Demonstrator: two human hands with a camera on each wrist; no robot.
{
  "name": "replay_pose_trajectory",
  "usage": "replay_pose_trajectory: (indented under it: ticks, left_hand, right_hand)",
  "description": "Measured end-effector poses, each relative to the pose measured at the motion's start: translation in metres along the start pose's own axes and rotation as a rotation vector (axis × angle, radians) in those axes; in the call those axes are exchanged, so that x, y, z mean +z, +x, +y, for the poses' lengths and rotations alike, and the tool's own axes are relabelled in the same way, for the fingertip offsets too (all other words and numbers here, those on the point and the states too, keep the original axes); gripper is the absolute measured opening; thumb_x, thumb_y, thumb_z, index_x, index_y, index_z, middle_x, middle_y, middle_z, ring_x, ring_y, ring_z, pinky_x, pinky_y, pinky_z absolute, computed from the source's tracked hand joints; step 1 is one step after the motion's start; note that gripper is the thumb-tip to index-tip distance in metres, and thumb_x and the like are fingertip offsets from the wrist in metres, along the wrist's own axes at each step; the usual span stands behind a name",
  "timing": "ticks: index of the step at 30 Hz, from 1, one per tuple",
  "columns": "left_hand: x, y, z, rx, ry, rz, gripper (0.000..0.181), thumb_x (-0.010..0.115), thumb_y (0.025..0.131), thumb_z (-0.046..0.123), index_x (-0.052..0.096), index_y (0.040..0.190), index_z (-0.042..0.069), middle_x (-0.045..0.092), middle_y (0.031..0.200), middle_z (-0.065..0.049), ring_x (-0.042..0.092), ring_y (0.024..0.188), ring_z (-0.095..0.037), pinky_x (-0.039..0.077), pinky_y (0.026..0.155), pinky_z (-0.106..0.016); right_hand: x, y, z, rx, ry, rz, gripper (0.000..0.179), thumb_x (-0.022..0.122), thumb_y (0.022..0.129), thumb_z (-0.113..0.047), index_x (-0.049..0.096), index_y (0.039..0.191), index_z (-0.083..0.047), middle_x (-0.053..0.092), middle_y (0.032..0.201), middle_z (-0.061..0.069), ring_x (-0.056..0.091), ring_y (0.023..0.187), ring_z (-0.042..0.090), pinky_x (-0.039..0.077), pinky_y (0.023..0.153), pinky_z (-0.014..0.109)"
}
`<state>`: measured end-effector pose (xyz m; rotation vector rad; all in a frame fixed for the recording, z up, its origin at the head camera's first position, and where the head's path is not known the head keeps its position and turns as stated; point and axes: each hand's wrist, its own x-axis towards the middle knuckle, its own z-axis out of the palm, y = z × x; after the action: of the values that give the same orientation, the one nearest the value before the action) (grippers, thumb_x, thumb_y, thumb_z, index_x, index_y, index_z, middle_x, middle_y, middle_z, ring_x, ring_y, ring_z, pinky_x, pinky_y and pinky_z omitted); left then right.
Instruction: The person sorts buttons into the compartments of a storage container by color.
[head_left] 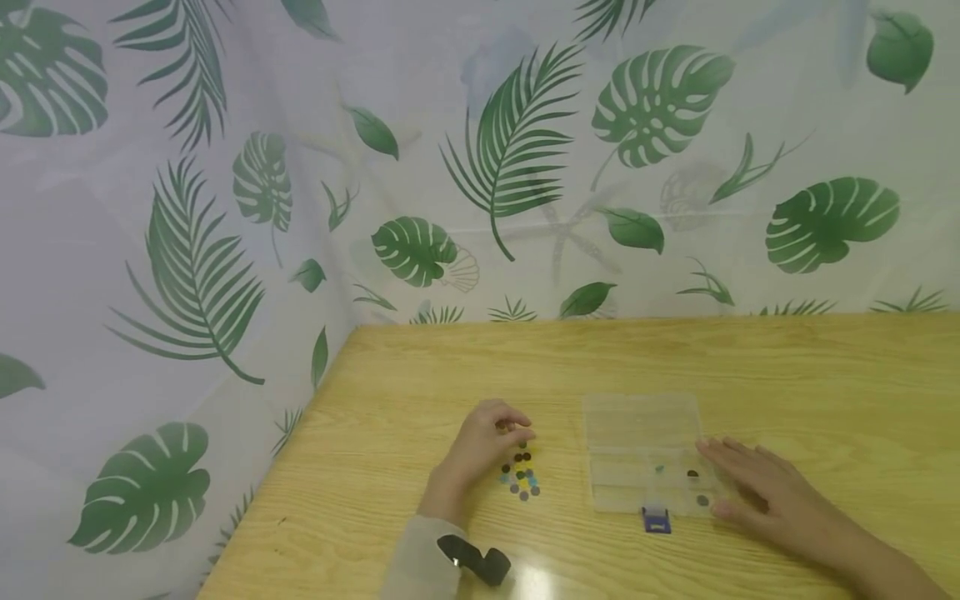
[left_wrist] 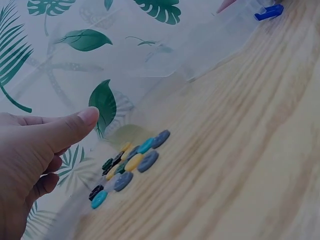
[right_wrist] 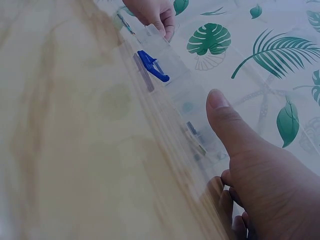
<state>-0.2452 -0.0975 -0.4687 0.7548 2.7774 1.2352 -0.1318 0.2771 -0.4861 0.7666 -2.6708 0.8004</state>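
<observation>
Both hands are apart: the left hand (head_left: 482,440) bends over the far end of the loose buttons (head_left: 521,475) on the table (head_left: 360,492), any pinch hidden; the right hand (head_left: 776,496) lies, fingers extended, at the right side of the clear box (head_left: 617,467). A slack pinch could drop a button; a sideways push could slide the box.

Table (head_left: 570,358): yellow-tan wood grain. Backdrop sheet (head_left: 420,67) along its far and left edges: whitish, green leaf print, faint starfish and shells. Compartment box (head_left: 641,425): clear, colourless; latch (head_left: 657,522) deep blue. Inside it, one black button (head_left: 692,473), one grey button (head_left: 702,501), one teal-ish bit (head_left: 660,468). Loose buttons (left_wrist: 134,162), toward table's left edge: yellow, black, dark green, turquoise, grey-blue. Left sleeve (head_left: 423,558) plain pale beige; wrist device (head_left: 492,567) black.
</observation>
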Motion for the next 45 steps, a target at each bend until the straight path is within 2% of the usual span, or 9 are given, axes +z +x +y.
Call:
replay_pose_trajectory:
  ticks: [10, 17, 24, 29, 36, 45]
  left_hand:
    - [-0.005, -0.002, -0.007, -0.041, -0.018, -0.015, 0.022, 0.069, 0.085, 0.034, 0.070, 0.096, 0.015, 0.056, 0.087, 0.008, 0.050, 0.085, -0.010, 0.045, 0.077, -0.025]
    - [-0.001, -0.003, -0.014, -0.085, -0.002, -0.019, 0.013, 0.073, 0.083, 0.033, 0.071, 0.088, 0.022, 0.058, 0.083, 0.010, 0.050, 0.081, -0.009, 0.044, 0.072, -0.025]
    - [0.001, -0.004, -0.015, -0.108, 0.048, -0.016, 0.011, 0.074, 0.081, 0.037, 0.071, 0.083, 0.026, 0.059, 0.080, 0.013, 0.050, 0.081, -0.009, 0.042, 0.075, -0.028]
    - [0.002, -0.005, -0.014, -0.083, 0.089, -0.018, 0.009, 0.074, 0.081, 0.036, 0.071, 0.079, 0.027, 0.058, 0.078, 0.014, 0.049, 0.077, -0.006, 0.040, 0.075, -0.027]
    - [0.001, -0.004, -0.013, 0.013, 0.152, -0.022, 0.008, 0.072, 0.083, 0.032, 0.073, 0.078, 0.025, 0.058, 0.077, 0.015, 0.049, 0.073, -0.004, 0.042, 0.071, -0.022]
    - [0.001, -0.005, -0.012, 0.019, 0.178, -0.006, 0.009, 0.071, 0.083, 0.034, 0.073, 0.082, 0.025, 0.057, 0.076, 0.016, 0.047, 0.073, -0.005, 0.040, 0.072, -0.023]
  right_hand:
    - [0.001, -0.001, 0.000, 0.011, 0.019, -0.007, 0.071, 0.069, 0.084, -0.019, 0.035, 0.146, -0.015, 0.046, 0.139, 0.021, 0.008, 0.134, -0.015, -0.005, 0.107, 0.009]
    - [0.003, -0.001, 0.002, 0.004, 0.013, 0.002, 0.071, 0.070, 0.083, -0.019, 0.036, 0.146, -0.014, 0.047, 0.139, 0.020, 0.008, 0.134, -0.015, -0.004, 0.108, 0.009]
    - [0.002, -0.001, 0.004, 0.003, 0.008, -0.003, 0.071, 0.070, 0.084, -0.020, 0.036, 0.146, -0.015, 0.046, 0.140, 0.019, 0.008, 0.134, -0.015, -0.004, 0.108, 0.009]
    - [0.002, -0.002, 0.005, -0.002, 0.000, 0.003, 0.071, 0.071, 0.083, -0.020, 0.037, 0.146, -0.015, 0.047, 0.139, 0.020, 0.008, 0.134, -0.015, -0.004, 0.107, 0.009]
    - [0.001, 0.000, 0.003, -0.002, -0.001, 0.004, 0.071, 0.071, 0.083, -0.020, 0.037, 0.146, -0.015, 0.047, 0.139, 0.020, 0.007, 0.135, -0.015, -0.004, 0.107, 0.009]
    - [0.000, -0.001, 0.000, 0.002, 0.005, 0.001, 0.071, 0.070, 0.083, -0.020, 0.037, 0.146, -0.014, 0.047, 0.138, 0.024, 0.006, 0.133, -0.016, -0.005, 0.107, 0.009]
